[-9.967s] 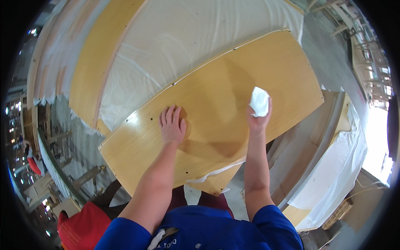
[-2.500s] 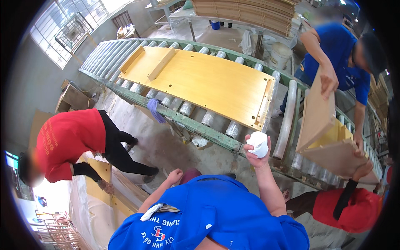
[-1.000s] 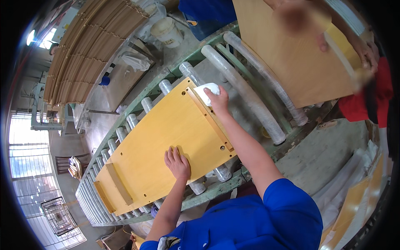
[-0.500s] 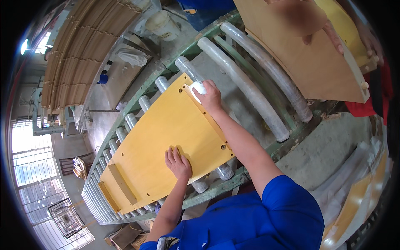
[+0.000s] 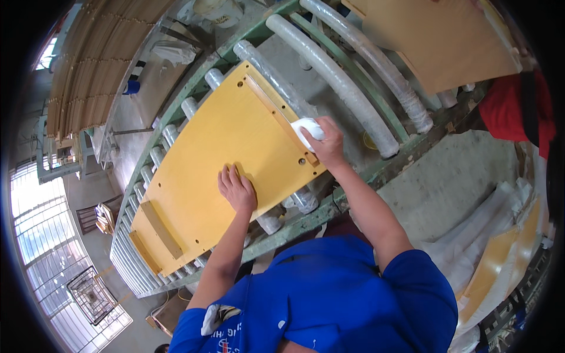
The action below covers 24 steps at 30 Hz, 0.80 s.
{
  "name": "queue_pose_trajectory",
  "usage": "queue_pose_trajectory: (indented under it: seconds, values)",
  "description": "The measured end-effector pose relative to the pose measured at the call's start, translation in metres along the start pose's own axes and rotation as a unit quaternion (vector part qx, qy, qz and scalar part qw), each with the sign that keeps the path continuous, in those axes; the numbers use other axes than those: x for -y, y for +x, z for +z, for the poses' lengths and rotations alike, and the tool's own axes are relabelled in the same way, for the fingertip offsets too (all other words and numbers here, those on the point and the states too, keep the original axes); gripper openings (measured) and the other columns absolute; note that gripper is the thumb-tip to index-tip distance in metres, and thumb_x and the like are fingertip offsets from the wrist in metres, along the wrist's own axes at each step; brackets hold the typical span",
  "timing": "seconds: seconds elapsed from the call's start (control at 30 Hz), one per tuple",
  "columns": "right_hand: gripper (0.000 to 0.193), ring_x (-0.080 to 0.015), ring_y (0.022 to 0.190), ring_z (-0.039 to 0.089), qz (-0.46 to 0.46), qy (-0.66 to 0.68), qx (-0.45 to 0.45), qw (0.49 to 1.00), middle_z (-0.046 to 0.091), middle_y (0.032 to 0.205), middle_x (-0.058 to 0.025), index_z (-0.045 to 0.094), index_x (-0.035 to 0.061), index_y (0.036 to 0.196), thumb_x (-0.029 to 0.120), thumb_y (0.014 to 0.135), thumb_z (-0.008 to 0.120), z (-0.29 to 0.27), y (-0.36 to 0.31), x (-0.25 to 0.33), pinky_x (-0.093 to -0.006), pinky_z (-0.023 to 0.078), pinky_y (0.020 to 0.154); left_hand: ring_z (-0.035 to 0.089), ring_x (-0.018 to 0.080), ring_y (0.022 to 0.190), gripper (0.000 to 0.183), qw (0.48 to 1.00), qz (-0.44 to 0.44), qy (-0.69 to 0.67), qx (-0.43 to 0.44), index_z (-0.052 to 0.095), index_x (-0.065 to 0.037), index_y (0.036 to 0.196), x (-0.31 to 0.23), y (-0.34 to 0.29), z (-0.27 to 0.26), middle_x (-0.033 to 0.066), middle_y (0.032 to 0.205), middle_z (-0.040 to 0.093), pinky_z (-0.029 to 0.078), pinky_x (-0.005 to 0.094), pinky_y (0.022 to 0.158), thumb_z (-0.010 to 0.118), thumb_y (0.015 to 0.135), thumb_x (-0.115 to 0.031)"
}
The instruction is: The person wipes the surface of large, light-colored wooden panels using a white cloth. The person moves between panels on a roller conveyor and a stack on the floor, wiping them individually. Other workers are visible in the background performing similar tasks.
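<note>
A large yellow wooden panel point(image 5: 200, 159) with drilled holes lies across the rollers. Flat on its face, near the edge closest to me, rests my left hand point(image 5: 238, 189), fingers extended. My right hand point(image 5: 327, 143) grips a white cloth point(image 5: 307, 132), pressed against the wooden strip point(image 5: 269, 105) along the panel's right end. Two more wooden strips stand at the far left end, one of them a raised cleat point(image 5: 160, 229). The cloth partly hides the strip beneath it.
A green-framed roller conveyor point(image 5: 282, 232) with plastic-wrapped rollers point(image 5: 329, 82) carries the panel. At the upper right is a brown board point(image 5: 438, 44) beside a person in red point(image 5: 511, 109). Stacked brown boards point(image 5: 97, 65) stand at the upper left; wrapped yellow panels point(image 5: 500, 265) lie lower right.
My right hand has slid the cloth along the strip toward me. My left hand stays flat on the panel. The view has shifted, and the brown board at the upper right has moved farther away.
</note>
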State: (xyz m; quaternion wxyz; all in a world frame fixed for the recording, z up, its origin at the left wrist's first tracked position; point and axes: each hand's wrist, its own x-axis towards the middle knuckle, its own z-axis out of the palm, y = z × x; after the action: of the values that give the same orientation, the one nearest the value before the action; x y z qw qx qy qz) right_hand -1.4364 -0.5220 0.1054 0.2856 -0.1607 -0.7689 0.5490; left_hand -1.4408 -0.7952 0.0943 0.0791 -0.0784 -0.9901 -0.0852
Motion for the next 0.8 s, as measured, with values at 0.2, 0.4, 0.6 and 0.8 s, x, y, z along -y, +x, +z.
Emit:
queue_pose_trajectory:
  seconds: [0.2, 0.4, 0.6, 0.8]
  values:
    - [0.027, -0.0269, 0.073, 0.061, 0.041, -0.017, 0.028, 0.999, 0.06, 0.084, -0.0124, 0.059, -0.0014, 0.087, 0.016, 0.074, 0.076, -0.05, -0.047, 0.007, -0.0343, 0.048, 0.064, 0.03, 0.0369, 0.129, 0.042, 1.0, 0.004, 0.001, -0.008, 0.048, -0.009, 0.129, 0.002, -0.002, 0.003, 0.0159, 0.137, 0.041, 0.023, 0.047, 0.108, 0.048, 0.088, -0.019]
    - [0.026, -0.0222, 0.075, 0.061, 0.102, -0.018, 0.047, 0.993, 0.059, 0.084, -0.0096, 0.059, -0.0005, 0.09, 0.015, 0.076, 0.074, -0.075, -0.068, 0.008, -0.033, 0.048, 0.064, 0.031, 0.0375, 0.129, 0.042, 1.0, 0.001, 0.0, -0.01, 0.048, -0.009, 0.128, 0.003, -0.002, 0.003, 0.0156, 0.138, 0.041, 0.024, 0.047, 0.108, 0.048, 0.088, -0.019]
    - [0.037, -0.021, 0.083, 0.064, 0.452, 0.517, 0.014, 0.726, 0.062, 0.097, -0.0071, 0.054, 0.0083, 0.112, 0.026, 0.082, 0.068, -0.079, -0.042, -0.007, -0.0292, 0.051, 0.057, 0.032, 0.0359, 0.129, 0.041, 1.0, 0.01, 0.012, -0.019, 0.048, -0.01, 0.127, 0.004, -0.002, 0.002, 0.0143, 0.136, 0.042, 0.025, 0.0468, 0.107, 0.048, 0.088, -0.021]
    - [0.046, -0.0233, 0.088, 0.064, 0.411, 0.508, 0.064, 0.754, 0.061, 0.112, -0.0114, 0.051, 0.006, 0.122, 0.029, 0.084, 0.066, -0.017, 0.049, -0.01, -0.0267, 0.049, 0.05, 0.03, 0.0366, 0.13, 0.041, 1.0, -0.023, -0.007, 0.002, 0.049, -0.009, 0.126, 0.006, -0.002, -0.002, 0.0144, 0.137, 0.039, 0.022, 0.0486, 0.108, 0.049, 0.087, -0.02]
